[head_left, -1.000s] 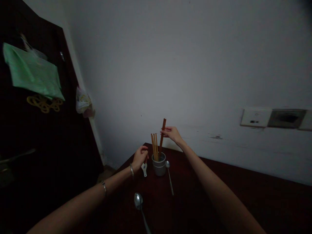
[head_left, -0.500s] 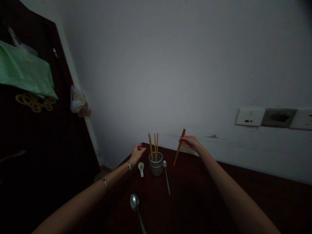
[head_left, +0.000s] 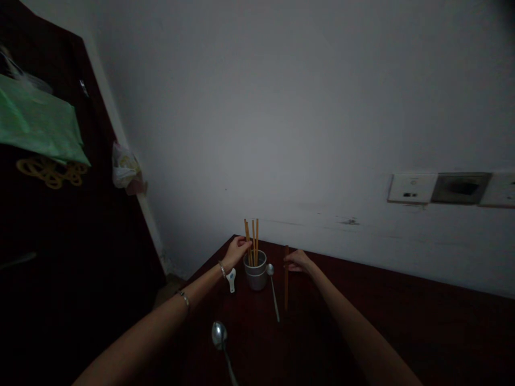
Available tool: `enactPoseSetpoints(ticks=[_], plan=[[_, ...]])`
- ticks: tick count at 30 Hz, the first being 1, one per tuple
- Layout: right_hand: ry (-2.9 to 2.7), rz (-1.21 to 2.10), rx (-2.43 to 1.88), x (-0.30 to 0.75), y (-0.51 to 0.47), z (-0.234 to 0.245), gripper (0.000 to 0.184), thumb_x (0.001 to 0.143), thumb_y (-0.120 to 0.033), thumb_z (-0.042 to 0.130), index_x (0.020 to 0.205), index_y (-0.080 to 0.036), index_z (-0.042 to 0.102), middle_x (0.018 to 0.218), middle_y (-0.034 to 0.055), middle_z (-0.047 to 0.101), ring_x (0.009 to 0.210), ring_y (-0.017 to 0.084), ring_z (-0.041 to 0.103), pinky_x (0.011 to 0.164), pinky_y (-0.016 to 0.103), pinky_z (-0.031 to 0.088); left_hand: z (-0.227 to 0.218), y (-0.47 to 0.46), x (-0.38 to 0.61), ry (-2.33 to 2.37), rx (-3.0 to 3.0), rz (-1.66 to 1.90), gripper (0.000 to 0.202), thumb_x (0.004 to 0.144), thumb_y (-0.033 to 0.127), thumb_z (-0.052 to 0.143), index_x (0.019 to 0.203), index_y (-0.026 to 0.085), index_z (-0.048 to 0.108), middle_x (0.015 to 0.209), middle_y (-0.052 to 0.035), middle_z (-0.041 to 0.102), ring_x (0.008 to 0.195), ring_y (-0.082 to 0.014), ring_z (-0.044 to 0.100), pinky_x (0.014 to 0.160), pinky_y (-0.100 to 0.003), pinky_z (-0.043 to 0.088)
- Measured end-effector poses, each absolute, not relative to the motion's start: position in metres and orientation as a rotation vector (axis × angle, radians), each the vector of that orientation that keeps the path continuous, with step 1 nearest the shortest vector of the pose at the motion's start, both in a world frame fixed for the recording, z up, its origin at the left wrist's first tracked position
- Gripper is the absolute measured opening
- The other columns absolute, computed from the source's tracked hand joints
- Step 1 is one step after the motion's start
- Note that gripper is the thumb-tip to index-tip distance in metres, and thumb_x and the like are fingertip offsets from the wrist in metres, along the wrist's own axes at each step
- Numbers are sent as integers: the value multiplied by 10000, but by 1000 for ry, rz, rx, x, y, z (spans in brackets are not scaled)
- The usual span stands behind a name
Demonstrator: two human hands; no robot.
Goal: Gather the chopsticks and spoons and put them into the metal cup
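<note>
My left hand (head_left: pixel 237 251) is closed at the chopsticks (head_left: pixel 257 236) that stand in a grey metal cup (head_left: pixel 256 280); its fingertips pinch at the ones on the cup's left side. To the right of the cup, my right hand (head_left: pixel 298 260) holds wooden chopsticks (head_left: pixel 286 287) low at the tabletop; whether it is one or a pair I cannot tell. Between the cup and those chopsticks lies a long-handled metal spoon (head_left: pixel 274 294). A white soup spoon (head_left: pixel 232 280) sits left of the cup, partly behind my left wrist.
Nearer to me on the dark red table (head_left: pixel 257 343) lies a larger metal spoon (head_left: pixel 219 336). A white wall (head_left: pixel 281 134) with sockets (head_left: pixel 412 187) rises behind. At the left is a dark door (head_left: pixel 80 257) with a green cloth (head_left: pixel 38 120); a plastic bag (head_left: pixel 124 166) hangs nearby.
My left hand has moved right, onto the chopsticks in the cup. My right hand has come down with its chopsticks, from above the table to its surface.
</note>
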State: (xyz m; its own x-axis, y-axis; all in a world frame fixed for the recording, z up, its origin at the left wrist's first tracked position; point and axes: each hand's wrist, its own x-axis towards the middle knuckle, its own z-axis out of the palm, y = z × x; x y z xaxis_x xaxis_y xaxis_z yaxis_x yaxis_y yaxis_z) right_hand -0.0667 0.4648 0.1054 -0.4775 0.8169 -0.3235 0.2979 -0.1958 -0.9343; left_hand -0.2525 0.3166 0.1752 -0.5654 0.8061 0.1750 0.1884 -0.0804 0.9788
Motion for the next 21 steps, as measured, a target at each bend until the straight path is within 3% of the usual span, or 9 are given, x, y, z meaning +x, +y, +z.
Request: enactPoseSetpoints(ticks=[4,12,21], plan=[[-1760,1587,-1369,-72,468,101,114,605,-123,643,591,-124,530,460,-22,552,493,125,597,504,225,535,172,322,-248,1680,1109,1721,311,632,228,693,871,98,543,764,-85,638,683,-147,609,662,-259,461],[-1959,1338,-1435,-83,469,103,180,515,-133,708,554,-123,532,499,29,593,526,185,623,428,238,522,168,323,-246,1657,1149,1720,308,616,224,710,862,100,573,785,-89,658,688,-154,623,667,-269,482],[-2138,1145,-1445,-55,463,111,174,582,-176,703,582,-136,534,536,72,616,480,197,622,387,245,497,171,318,-239,1691,1171,1710,270,614,159,700,851,103,585,814,-88,660,730,-170,624,671,-268,485]])
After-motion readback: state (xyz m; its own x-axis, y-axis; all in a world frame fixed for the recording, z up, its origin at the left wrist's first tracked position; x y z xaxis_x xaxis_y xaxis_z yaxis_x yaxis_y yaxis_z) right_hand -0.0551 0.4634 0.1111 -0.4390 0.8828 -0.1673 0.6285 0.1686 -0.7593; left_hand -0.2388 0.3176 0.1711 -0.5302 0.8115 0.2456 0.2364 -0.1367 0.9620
